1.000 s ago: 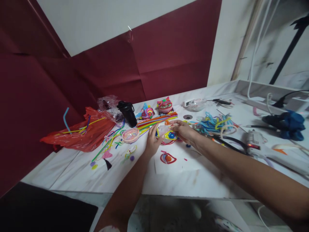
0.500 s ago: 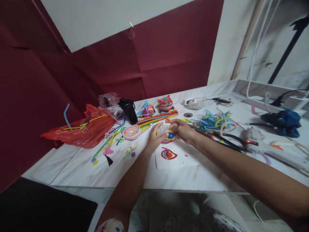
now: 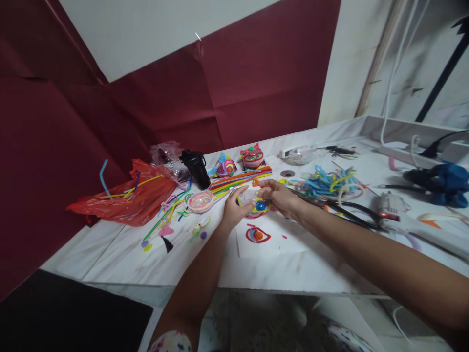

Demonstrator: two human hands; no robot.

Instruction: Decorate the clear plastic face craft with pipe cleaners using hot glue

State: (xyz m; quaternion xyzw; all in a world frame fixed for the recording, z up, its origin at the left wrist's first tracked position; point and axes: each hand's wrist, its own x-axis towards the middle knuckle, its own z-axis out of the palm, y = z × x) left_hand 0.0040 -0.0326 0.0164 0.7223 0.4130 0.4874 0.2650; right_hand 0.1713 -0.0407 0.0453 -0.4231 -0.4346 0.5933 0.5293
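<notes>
A small colourful craft piece (image 3: 261, 206) with a clear top and a blue ball in a yellow ring is between my two hands. My left hand (image 3: 235, 209) grips its left side, the thumb across its front. From the right, my right hand (image 3: 275, 193) pinches its upper edge, close to a small orange bit (image 3: 255, 182). Below them on a white sheet (image 3: 273, 247) lies a red eye-shaped outline (image 3: 258, 235) with an orange centre. A pink round dish (image 3: 200, 201) stands left of my left hand.
Behind are pipe cleaners (image 3: 240, 179), two decorated figures (image 3: 252, 156) and a black bottle (image 3: 196, 168). A red plastic bag (image 3: 124, 200) lies left. On the right are scissors (image 3: 351, 213), blue yarn-like strands (image 3: 320, 183), a glue gun (image 3: 391, 208) and a dark blue bundle (image 3: 445, 183).
The whole view has shifted slightly, so the table items sit a little further right. Both hands keep nearly the same hold on the craft piece.
</notes>
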